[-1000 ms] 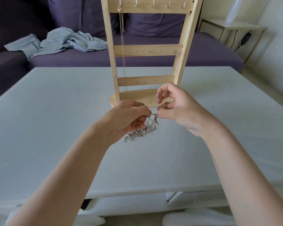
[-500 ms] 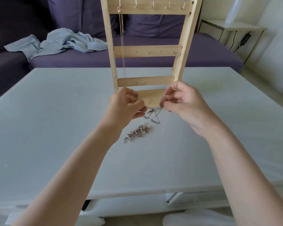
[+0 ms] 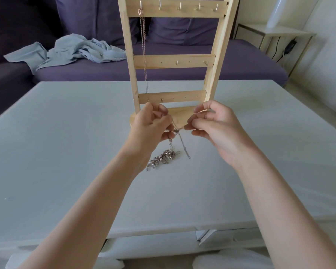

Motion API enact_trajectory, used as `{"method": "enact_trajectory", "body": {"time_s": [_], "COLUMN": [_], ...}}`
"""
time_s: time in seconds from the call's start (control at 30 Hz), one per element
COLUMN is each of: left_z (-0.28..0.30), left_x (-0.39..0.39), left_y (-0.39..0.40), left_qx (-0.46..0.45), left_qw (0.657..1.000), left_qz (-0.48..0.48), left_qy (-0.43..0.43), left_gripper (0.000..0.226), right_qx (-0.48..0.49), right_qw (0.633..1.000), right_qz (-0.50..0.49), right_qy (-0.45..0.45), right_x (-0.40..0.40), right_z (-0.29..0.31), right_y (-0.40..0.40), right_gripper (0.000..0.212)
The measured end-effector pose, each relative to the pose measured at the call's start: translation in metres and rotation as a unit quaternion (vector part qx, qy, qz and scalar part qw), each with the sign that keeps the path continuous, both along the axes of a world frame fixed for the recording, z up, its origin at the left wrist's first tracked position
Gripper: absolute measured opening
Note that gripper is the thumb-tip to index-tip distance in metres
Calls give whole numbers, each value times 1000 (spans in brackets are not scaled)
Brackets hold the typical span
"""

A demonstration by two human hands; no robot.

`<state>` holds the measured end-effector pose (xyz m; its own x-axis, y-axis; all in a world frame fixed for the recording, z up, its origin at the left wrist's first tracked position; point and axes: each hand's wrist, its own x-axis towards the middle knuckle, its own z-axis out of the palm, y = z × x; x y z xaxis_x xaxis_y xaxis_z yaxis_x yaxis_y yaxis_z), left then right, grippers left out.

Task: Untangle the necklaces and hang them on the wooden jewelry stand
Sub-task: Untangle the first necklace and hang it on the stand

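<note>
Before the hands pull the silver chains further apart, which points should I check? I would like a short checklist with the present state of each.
1. Left hand pinches a chain strand: ok.
2. Right hand pinches a strand at the knot: ok.
3. Knot is loose enough to pull: cannot tell, too small.
4. Rest of the tangled necklaces lies on the table, and one strand end hangs free: ok.
5. Top-rail hooks on the wooden jewelry stand are free: ok, only the leftmost carries the rose-gold necklace.
6. Stand base is clear of the hands: cannot tell, they overlap it.
</note>
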<state>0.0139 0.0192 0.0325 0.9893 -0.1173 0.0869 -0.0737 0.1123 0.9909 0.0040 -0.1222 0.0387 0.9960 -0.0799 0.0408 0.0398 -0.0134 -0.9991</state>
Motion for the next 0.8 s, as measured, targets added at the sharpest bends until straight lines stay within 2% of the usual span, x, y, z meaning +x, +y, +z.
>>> {"method": "enact_trajectory", "body": {"time_s": [0.13,0.23,0.37,0.43,0.5,0.57,0.67,0.8], "left_z": [-3,-3,2,4,5,4,2,-2], "left_x": [-2,-3,0,2,2,0,-5,-5], "left_y": [-2,-2,3,7,11,12,9,6], "left_qx": [51,43,-118,-158,-123,-52,64,172], "left_qw": [999,999,985,972,972,971,964,970], "left_qz": [3,5,-6,-29,-71,-129,-181,-112], "left_qy": [-12,10,128,170,188,193,183,133], "left_gripper": [20,19,20,15,13,15,10,16], "right_qx": [-4,20,3,61,164,224,202,137], "right_qw": [1000,1000,1000,998,986,974,978,989], "right_qz": [-5,-4,-9,-2,14,20,21,30], "right_qy": [16,23,18,25,33,31,39,43], "right_x": [-1,-2,-3,-3,-3,-4,-5,-5], "right_z": [-1,0,1,3,6,9,9,7], "right_y": [2,4,7,7,7,4,2,0], "right_gripper": [27,25,24,25,24,22,21,19]}}
